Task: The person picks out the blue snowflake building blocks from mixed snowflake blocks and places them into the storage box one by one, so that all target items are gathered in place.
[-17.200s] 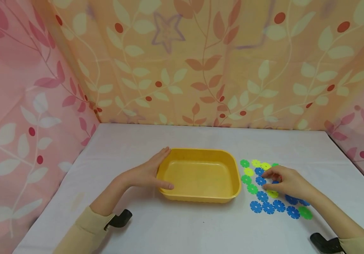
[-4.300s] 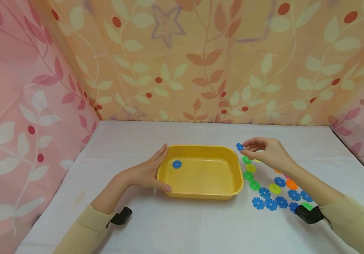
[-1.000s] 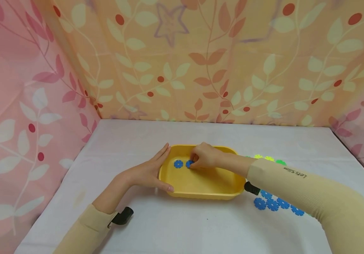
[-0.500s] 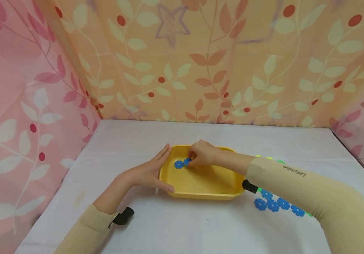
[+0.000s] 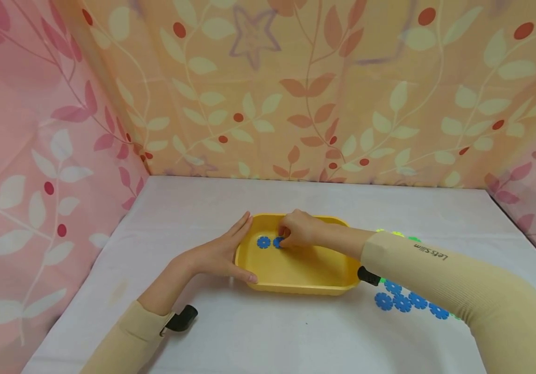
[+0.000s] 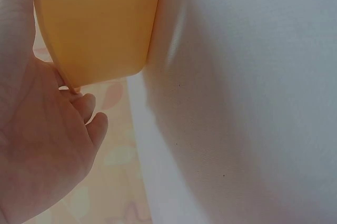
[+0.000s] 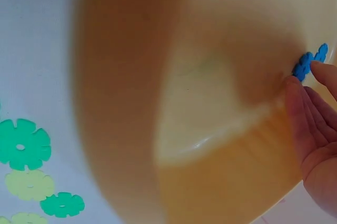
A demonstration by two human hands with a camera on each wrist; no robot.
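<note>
A yellow plastic tray (image 5: 310,272) lies on the white-covered table. Inside it, toward the back left, a blue notched snowflake disc (image 5: 264,242) lies flat. My right hand (image 5: 302,229) reaches into the tray and pinches a second blue snowflake disc (image 5: 277,242) by thumb and fingertips, just right of the first. In the right wrist view this pinched disc (image 7: 301,68) stands near the tray floor. My left hand (image 5: 216,257) rests against the tray's left end, fingers stretched along the outside and thumb on the front rim. In the left wrist view the tray wall (image 6: 100,24) is beside the palm.
Right of the tray lie more blue discs (image 5: 402,302), partly covered by the right sleeve (image 5: 436,270). Green discs (image 7: 25,145) and pale yellow discs (image 7: 30,184) are there too. Patterned cloth (image 5: 249,104) encloses the table's back and sides.
The tray held no discs at first; one came to lie in it, then the right hand brought another from the right. Lately that disc shifted left, touched the first, and moved back slightly right.
</note>
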